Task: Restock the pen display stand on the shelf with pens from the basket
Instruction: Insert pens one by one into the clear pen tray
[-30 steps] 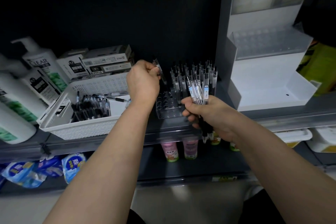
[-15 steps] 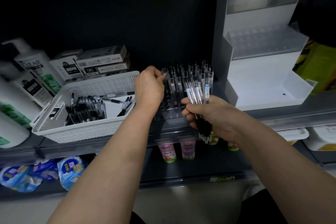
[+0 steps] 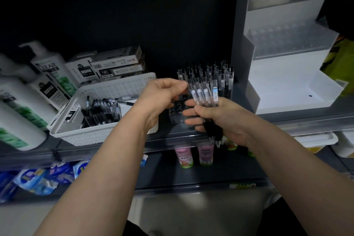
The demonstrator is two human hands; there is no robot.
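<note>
on the dark shelf (image 3: 306,123), between a white basket (image 3: 118,86) and a tall white display box (image 3: 287,86), stood the clear pen display stand (image 3: 178,115). its back rows held upright pens (image 3: 220,74), and its front holes showed as dark rings. the right hand (image 3: 228,119) was curled round a bundle of pens (image 3: 205,95), tips pointing down past the shelf edge, caps up just in front of the stand. the left hand (image 3: 162,96) hovered at the bundle's top with fingers curled, thumb and forefinger close by the nearest cap; whether they pinched it could not be told. more black pens (image 3: 99,110) lay loose in the basket, left of both hands. behind the basket sat stacked pen boxes (image 3: 116,63), and at far left white shampoo bottles (image 3: 47,74). small pink bottles (image 3: 184,156) stood on the shelf below.
</note>
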